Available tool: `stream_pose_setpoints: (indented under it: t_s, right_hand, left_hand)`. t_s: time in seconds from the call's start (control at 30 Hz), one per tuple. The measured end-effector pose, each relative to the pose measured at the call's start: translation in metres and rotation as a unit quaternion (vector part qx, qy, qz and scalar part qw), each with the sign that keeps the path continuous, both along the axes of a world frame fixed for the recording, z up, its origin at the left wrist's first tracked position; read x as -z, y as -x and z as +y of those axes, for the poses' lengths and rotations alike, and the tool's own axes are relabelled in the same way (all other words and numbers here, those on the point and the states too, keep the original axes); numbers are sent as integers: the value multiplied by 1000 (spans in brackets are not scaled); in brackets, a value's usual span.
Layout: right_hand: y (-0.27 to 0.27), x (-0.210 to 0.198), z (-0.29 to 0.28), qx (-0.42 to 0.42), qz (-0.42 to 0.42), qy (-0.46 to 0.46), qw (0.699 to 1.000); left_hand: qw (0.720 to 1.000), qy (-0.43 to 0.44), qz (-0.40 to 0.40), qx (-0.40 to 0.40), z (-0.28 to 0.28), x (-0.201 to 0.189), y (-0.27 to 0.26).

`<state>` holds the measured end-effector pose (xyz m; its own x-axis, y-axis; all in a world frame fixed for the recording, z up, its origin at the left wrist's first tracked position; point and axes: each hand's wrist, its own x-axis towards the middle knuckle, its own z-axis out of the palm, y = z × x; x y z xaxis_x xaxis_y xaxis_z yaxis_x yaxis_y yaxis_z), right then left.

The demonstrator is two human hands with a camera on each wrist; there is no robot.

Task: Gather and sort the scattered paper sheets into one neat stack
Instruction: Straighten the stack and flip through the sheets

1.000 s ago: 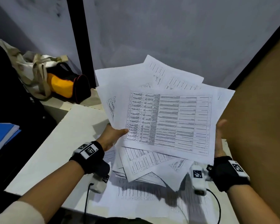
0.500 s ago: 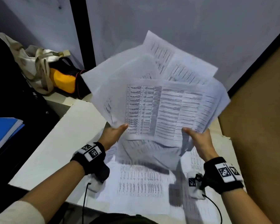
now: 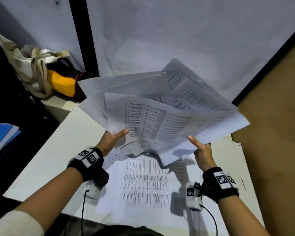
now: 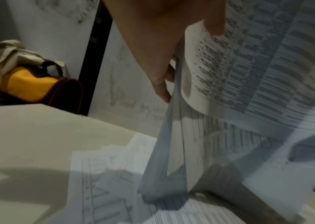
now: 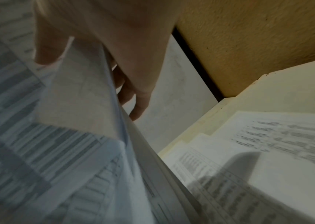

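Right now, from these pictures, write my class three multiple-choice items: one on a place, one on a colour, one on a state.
1. Where does the yellow-and-black bag lie?
A. far left, against the wall
B. on the printed sheets
C. by the brown board

2. What colour is the folder at the left edge?
A. red
B. blue
C. green

3. How is the bundle of sheets held?
A. flat on the table
B. by one hand only
C. lifted, left hand and right hand gripping its near edge

Answers: 1 A, it sits beside the cloth bag; 2 B, plainly blue; 3 C, both thumbs lie on top.
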<state>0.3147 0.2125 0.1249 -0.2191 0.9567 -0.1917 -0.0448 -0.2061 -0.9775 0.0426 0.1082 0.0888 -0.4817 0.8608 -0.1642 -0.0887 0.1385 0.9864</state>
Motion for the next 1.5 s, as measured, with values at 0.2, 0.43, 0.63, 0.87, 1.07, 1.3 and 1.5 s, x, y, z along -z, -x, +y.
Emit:
stream_pose_setpoints:
  t_s: [0.2, 0.43, 0.63, 0.87, 1.07, 1.3, 1.5]
  right_hand:
    - [-5, 17, 17, 25, 28, 28, 999]
    - [-15, 31, 25, 39, 78, 66, 994]
    - [-11, 19, 23, -36, 34, 27, 998]
    - [-11, 24, 31, -23, 27, 20, 999]
    - [-8, 20, 34, -8, 33, 24, 999]
    - [-16, 10, 43, 11, 59, -19, 998]
    - [-20, 1, 57, 93, -9, -64, 994]
  left_hand:
    - [999, -40, -25, 15, 6, -6, 9]
    - [998, -34, -14, 52, 5, -12, 17]
    - [996, -24, 8, 80, 6, -21, 13]
    - [997, -59, 0, 57, 10, -24, 9]
    - [998, -51, 16, 38, 13, -33, 5]
    - [998, -34, 40, -29, 14, -31, -3]
    - [997, -47, 46, -34, 14, -32, -5]
